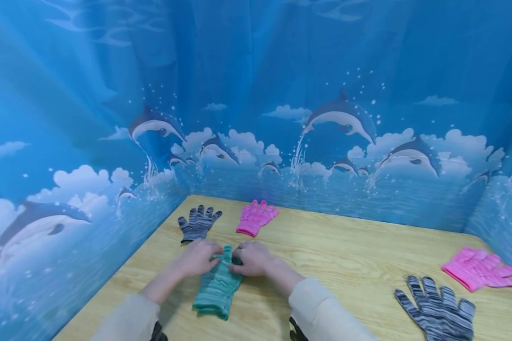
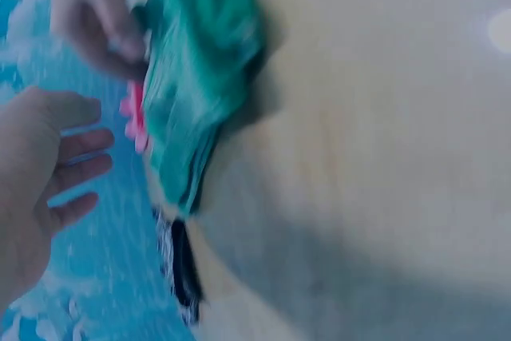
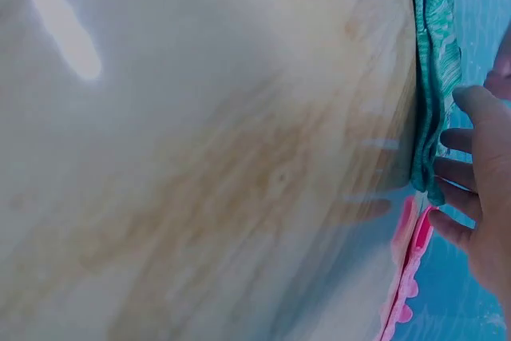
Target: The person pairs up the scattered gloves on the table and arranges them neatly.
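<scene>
A green knit glove (image 1: 218,290) lies on the table with its cuff toward me. Layered edges show at its cuff; whether a second glove lies under it I cannot tell. At its finger end, my left hand (image 1: 201,256) is on the left side, and in the left wrist view that hand (image 2: 44,169) has spread, fairly straight fingers with a gap to the green cloth. From the right side my right hand (image 1: 254,258) touches the glove, its thumb over the cloth. The right wrist view shows this hand's (image 3: 483,169) fingers extended and apart at the glove's edge (image 3: 435,61).
Beyond my hands lie a grey striped glove (image 1: 198,223) and a pink glove (image 1: 256,218). At the right are another pink glove (image 1: 480,267) and another grey striped glove (image 1: 441,310). A blue dolphin-print curtain (image 1: 281,71) surrounds the wooden table (image 1: 345,246).
</scene>
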`<state>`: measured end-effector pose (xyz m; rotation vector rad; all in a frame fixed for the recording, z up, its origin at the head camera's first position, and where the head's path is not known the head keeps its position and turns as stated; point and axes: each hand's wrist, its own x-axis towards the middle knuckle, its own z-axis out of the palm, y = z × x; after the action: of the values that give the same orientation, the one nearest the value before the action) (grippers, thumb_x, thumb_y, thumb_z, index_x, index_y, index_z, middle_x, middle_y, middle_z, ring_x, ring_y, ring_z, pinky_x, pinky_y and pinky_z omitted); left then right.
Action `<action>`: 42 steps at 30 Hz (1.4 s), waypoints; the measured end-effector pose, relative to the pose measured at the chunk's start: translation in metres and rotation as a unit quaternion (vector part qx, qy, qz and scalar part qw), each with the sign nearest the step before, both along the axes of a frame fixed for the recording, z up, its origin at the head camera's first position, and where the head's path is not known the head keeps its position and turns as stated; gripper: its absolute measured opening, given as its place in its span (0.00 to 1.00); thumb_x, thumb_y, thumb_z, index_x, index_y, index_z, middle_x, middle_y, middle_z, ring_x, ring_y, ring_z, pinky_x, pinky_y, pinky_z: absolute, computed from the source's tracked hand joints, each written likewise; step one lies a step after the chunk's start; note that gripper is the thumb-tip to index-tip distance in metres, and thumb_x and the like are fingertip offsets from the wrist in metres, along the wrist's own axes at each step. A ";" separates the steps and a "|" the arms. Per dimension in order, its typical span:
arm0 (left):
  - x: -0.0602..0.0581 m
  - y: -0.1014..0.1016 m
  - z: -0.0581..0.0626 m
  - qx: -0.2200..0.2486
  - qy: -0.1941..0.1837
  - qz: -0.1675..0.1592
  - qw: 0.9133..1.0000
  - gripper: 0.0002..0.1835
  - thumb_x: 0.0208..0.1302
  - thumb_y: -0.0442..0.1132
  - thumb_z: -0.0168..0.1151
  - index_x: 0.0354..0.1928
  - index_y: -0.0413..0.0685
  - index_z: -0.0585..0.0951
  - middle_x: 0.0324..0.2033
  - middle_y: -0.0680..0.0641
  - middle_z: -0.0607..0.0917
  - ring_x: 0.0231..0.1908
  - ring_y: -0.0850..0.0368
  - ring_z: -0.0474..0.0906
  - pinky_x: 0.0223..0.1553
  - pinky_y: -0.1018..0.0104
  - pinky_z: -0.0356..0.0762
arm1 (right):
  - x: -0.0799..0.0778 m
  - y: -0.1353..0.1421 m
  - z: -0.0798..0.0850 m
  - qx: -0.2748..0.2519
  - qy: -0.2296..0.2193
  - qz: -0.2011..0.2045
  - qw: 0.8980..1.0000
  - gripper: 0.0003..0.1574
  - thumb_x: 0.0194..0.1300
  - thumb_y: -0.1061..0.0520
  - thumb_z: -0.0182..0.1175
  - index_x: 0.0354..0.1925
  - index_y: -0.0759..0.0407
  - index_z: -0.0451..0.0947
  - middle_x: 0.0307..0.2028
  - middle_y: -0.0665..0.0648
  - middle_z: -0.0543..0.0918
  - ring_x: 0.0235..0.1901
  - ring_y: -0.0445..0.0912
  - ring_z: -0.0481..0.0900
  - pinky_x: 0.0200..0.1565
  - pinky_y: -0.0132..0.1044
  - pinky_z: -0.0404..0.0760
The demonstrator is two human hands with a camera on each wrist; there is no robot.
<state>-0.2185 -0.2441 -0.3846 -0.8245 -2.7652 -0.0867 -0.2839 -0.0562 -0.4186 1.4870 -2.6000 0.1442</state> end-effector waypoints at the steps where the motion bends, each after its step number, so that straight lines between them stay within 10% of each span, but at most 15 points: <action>1: -0.004 -0.004 0.002 0.005 -0.005 0.026 1.000 0.08 0.53 0.36 0.66 0.36 0.42 0.83 0.31 0.48 0.84 0.34 0.52 0.79 0.37 0.57 0.76 | 0.001 0.000 0.001 0.009 0.001 -0.007 1.000 0.24 0.61 0.37 0.55 0.45 0.50 0.80 0.45 0.52 0.80 0.45 0.45 0.76 0.45 0.39 0.74; 12: -0.031 -0.013 -0.009 0.074 -0.179 0.212 0.958 0.17 0.58 0.39 0.63 0.47 0.36 0.79 0.36 0.42 0.83 0.37 0.48 0.79 0.39 0.53 0.76 | 0.014 -0.002 0.001 0.054 0.025 -0.035 0.998 0.29 0.57 0.29 0.54 0.44 0.46 0.80 0.51 0.51 0.78 0.48 0.46 0.73 0.45 0.39 0.71; 20: -0.036 -0.007 -0.024 0.115 -0.134 0.233 0.956 0.01 0.54 0.33 0.61 0.29 0.42 0.79 0.25 0.49 0.79 0.26 0.55 0.74 0.29 0.60 0.73 | 0.016 -0.003 0.001 0.055 0.008 -0.036 0.998 0.27 0.56 0.30 0.55 0.43 0.46 0.79 0.51 0.52 0.78 0.49 0.46 0.72 0.45 0.40 0.71; 30: -0.042 -0.002 -0.025 0.009 0.042 0.132 0.990 0.08 0.42 0.24 0.62 0.25 0.43 0.79 0.24 0.47 0.78 0.27 0.48 0.76 0.32 0.54 0.73 | 0.016 -0.001 0.003 0.059 0.011 -0.037 0.998 0.28 0.55 0.31 0.58 0.45 0.46 0.80 0.51 0.51 0.78 0.49 0.46 0.72 0.46 0.42 0.72; 35: -0.043 -0.004 -0.029 -0.095 0.056 0.077 0.991 0.08 0.42 0.26 0.66 0.25 0.44 0.79 0.24 0.47 0.76 0.30 0.48 0.75 0.34 0.54 0.70 | 0.017 -0.002 0.002 0.061 0.020 -0.033 0.997 0.28 0.55 0.31 0.58 0.45 0.45 0.80 0.50 0.51 0.78 0.49 0.45 0.72 0.44 0.40 0.72; 42: -0.041 -0.009 -0.030 -0.102 0.091 0.085 0.987 0.05 0.48 0.32 0.66 0.28 0.42 0.79 0.25 0.46 0.78 0.30 0.49 0.75 0.32 0.56 0.70 | 0.016 -0.002 0.003 0.064 0.015 -0.035 0.997 0.29 0.55 0.31 0.58 0.47 0.46 0.79 0.51 0.51 0.77 0.50 0.45 0.71 0.44 0.40 0.72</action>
<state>-0.2599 -0.2536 -0.4150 -0.6047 -2.6853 0.2922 -0.2682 -0.0577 -0.4160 1.4235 -2.6773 -0.0539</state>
